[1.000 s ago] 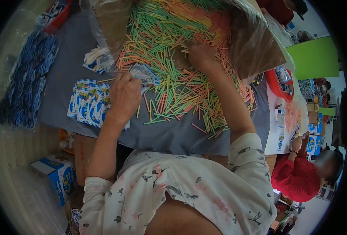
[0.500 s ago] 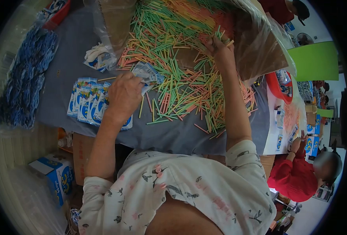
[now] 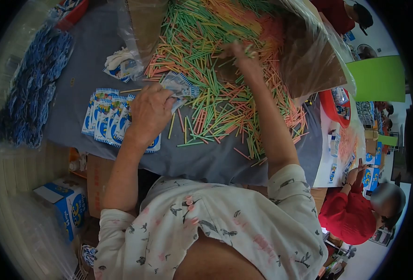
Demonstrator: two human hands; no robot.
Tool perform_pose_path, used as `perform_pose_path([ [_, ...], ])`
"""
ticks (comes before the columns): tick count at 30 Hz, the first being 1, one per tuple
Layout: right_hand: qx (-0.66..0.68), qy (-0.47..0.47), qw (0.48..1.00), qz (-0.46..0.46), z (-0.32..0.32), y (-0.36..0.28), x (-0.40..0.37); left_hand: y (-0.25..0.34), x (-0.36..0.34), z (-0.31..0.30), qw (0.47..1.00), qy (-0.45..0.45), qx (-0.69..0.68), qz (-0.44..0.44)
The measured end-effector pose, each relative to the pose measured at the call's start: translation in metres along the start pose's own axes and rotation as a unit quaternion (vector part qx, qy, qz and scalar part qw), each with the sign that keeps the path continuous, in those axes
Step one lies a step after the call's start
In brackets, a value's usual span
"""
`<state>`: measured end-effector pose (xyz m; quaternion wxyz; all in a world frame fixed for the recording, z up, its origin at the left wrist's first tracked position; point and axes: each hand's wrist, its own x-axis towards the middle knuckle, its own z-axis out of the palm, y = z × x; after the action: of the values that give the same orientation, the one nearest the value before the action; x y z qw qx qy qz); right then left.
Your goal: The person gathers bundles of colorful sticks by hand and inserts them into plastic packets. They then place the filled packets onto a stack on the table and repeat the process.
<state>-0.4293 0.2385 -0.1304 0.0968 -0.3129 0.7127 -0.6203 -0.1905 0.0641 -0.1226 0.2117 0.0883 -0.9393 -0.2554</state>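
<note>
My left hand is closed on the near edge of an opened packet with blue-striped ends and a see-through side. Beside it lie several filled blue-and-white packets, overlapping in a row on the grey cloth. My right hand, blurred by motion, hovers above a large heap of thin pastel sticks in green, pink, orange and yellow. Its fingers are closed around a few such sticks, whose tips show faintly.
Another blue-and-white packet with white gloves lies behind the row. At the far left is a bundle of blue packaging, near a red basket. An open carton with plastic lining surrounds the heap. A co-worker in red sits at right.
My right hand has moved left, from the carton's right side toward the middle of the heap, with sticks in its fingers. My left hand keeps hold of the packet. The view has shifted slightly.
</note>
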Motion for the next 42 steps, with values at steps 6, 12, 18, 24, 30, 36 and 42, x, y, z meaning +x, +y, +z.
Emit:
perform_pose_path([
  [6, 0.020, -0.056, 0.996, 0.073, -0.007, -0.023, -0.012, 0.008, 0.005, -0.007, 0.983, 0.033, -0.174, -0.043],
  [12, 0.175, -0.136, 0.970, -0.103, 0.019, -0.099, -0.035, 0.036, 0.023, 0.007, 0.944, 0.005, -0.326, -0.046],
  [18, 0.090, -0.153, 0.984, -0.021, 0.025, -0.088, -0.051, 0.037, 0.016, 0.024, 0.905, 0.030, -0.420, -0.060],
  [24, 0.012, -0.156, 0.984, -0.080, 0.024, -0.096, -0.057, 0.042, 0.018, 0.026, 0.913, 0.034, -0.407, -0.013],
  [30, 0.104, -0.234, 0.963, -0.085, 0.027, -0.092, -0.051, 0.043, 0.022, 0.036, 0.911, 0.037, -0.411, -0.025],
  [36, 0.170, -0.104, 0.975, -0.102, 0.023, -0.094, -0.050, 0.049, 0.025, 0.040, 0.857, -0.014, -0.504, -0.109],
  [42, 0.030, -0.127, 0.990, 0.049, -0.022, -0.072, -0.015, 0.034, 0.007, 0.031, 0.856, 0.042, -0.512, -0.060],
])
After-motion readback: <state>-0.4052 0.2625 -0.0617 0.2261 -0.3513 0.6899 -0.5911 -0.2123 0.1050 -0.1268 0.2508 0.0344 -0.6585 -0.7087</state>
